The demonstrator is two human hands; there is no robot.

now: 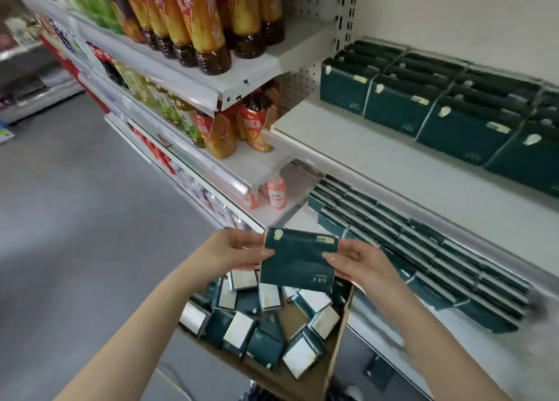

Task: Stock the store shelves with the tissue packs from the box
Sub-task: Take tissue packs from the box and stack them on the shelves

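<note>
1. At six o'clock, nearest me, the cardboard box (340, 337) holds a loose jumble of dark green tissue packs (266, 349) lying at all angles.
2. Just above the box, I hold one tissue pack (299, 263) flat-faced towards me. My left hand (239, 249) pinches its nine o'clock edge, thumb on the front. My right hand (354, 261) pinches its three o'clock edge the same way.
3. Towards three o'clock, the lower shelf (453, 352) carries stocked packs (423, 249) in close rows.
4. At one to two o'clock, further off, the upper shelf (363, 158) has a row of standing packs (402, 110) along its back.
5. At eleven o'clock, farthest, tea bottles (205, 22) fill the neighbouring shelves, with a pink bottle (276, 192) lower down.
</note>
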